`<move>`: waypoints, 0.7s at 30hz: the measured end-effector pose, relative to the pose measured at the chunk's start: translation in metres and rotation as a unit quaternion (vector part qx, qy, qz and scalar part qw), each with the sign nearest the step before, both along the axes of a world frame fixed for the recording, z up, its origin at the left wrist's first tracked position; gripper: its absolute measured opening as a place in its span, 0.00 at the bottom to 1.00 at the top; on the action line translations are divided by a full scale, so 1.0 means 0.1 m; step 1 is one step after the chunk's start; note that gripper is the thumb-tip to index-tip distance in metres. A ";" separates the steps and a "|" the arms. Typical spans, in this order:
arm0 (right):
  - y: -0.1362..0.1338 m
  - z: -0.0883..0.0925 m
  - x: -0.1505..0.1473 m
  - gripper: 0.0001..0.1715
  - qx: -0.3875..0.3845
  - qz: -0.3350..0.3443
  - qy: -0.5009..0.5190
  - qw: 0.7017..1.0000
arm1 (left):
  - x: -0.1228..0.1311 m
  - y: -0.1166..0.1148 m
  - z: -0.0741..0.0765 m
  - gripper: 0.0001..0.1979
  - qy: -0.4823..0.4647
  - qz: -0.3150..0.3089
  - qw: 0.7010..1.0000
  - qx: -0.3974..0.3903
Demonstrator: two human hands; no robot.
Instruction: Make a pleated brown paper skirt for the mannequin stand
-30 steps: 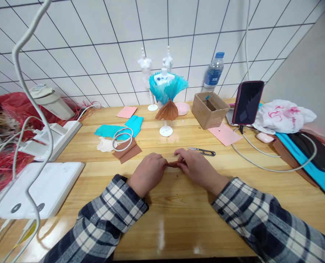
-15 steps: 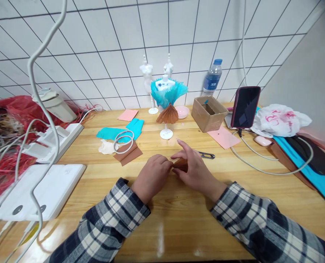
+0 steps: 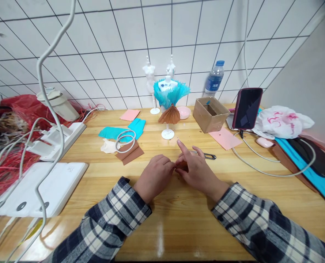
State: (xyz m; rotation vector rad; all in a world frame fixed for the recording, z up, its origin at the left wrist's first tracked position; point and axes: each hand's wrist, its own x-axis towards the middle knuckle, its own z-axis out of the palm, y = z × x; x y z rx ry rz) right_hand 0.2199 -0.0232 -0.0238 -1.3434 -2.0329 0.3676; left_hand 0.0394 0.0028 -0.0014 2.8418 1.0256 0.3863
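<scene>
Pinching the brown paper (image 3: 183, 167) at one end, left hand (image 3: 157, 176); right hand (image 3: 196, 167) cups the rest (mostly hidden now, showed more half a second ago).

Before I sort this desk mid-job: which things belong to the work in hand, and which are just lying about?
Likely in the job:
brown paper between left hand and right hand
dressed mannequin
snips
brown sheet
turquoise pieces

Likely just lying about:
upright phone
water bottle
power strip
white bag
</scene>
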 end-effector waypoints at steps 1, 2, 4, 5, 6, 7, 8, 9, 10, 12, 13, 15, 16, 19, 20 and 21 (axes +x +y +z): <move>0.00 0.00 0.00 0.49 -0.002 0.000 0.000 1.000 | 0.00 0.00 0.00 0.10 -0.003 0.001 1.000 -0.003; 0.01 0.00 0.00 0.48 -0.003 0.000 0.003 1.000 | 0.00 0.00 0.01 0.11 -0.006 0.002 1.000 -0.003; 0.01 0.01 0.01 0.47 -0.001 -0.005 0.014 1.000 | -0.01 0.01 0.03 0.11 -0.015 0.005 1.000 -0.009; 0.01 0.02 0.01 0.47 -0.001 -0.010 0.021 1.000 | -0.02 0.01 0.04 0.12 -0.029 0.008 0.999 -0.017; 0.01 0.04 0.00 0.47 -0.003 -0.019 0.032 0.999 | -0.02 0.02 0.04 0.11 -0.057 0.016 0.998 -0.030; 0.01 0.06 0.00 0.47 -0.010 -0.034 0.052 0.998 | -0.03 0.02 0.05 0.09 -0.099 0.031 0.993 -0.051; 0.02 0.08 0.00 0.47 -0.023 -0.053 0.082 0.995 | -0.03 0.02 0.05 0.08 -0.154 0.054 0.983 -0.083; 0.02 0.10 0.00 0.48 -0.042 -0.074 0.123 0.989 | -0.02 0.02 0.04 0.11 -0.217 0.083 0.963 -0.133; 0.02 0.12 0.00 0.49 -0.065 -0.091 0.172 0.979 | -0.01 0.01 0.02 0.15 -0.281 0.113 0.932 -0.201; 0.02 0.14 -0.02 0.52 -0.109 -0.106 0.267 0.952 | 0.04 -0.02 -0.02 0.21 -0.390 0.156 0.830 -0.366; 0.01 0.15 -0.03 0.53 -0.124 -0.104 0.303 0.939 | 0.08 -0.04 -0.05 0.20 -0.432 0.164 0.770 -0.440; 0.00 0.15 -0.06 0.55 -0.133 -0.099 0.349 0.922 | 0.14 -0.09 -0.10 0.20 -0.498 0.170 0.672 -0.520; -0.01 0.14 -0.08 0.56 -0.131 -0.099 0.366 0.916 | 0.17 -0.10 -0.12 0.20 -0.525 0.173 0.640 -0.534; -0.01 0.14 -0.12 0.57 -0.134 -0.097 0.409 0.897 | 0.21 -0.13 -0.16 0.18 -0.567 0.183 0.601 -0.533; -0.02 0.15 -0.13 0.57 -0.138 -0.096 0.418 0.893 | 0.21 -0.13 -0.17 0.17 -0.572 0.184 0.604 -0.524; -0.02 0.15 -0.14 0.57 -0.142 -0.095 0.422 0.890 | 0.21 -0.13 -0.17 0.15 -0.575 0.184 0.613 -0.509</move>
